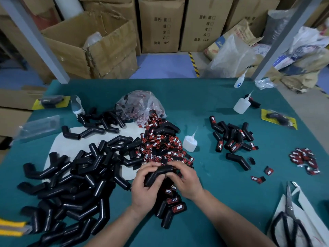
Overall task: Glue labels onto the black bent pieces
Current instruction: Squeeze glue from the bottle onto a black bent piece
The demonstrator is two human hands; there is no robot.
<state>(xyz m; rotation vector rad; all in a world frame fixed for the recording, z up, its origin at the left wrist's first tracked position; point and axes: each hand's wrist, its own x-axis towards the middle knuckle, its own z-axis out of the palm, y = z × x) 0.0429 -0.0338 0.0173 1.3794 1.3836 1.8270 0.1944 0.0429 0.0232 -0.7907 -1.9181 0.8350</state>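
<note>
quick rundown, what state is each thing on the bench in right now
left hand, grips the held bent piece
right hand, pinches its other end
held bent piece, off the table, in both hands
label bag, open, labels spilling out
middle glue bottle, upright
scissors, blades closed
big cardboard box, flaps open

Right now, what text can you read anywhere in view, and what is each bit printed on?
"TAPER": on the red-and-black labels.
"左", "右", "10个": printed on the cardboard boxes at the back; the other characters there are unclear.
Blue print on the far glue bottle: too blurred to read.
Print on the yellow card: too blurred to read.
</note>
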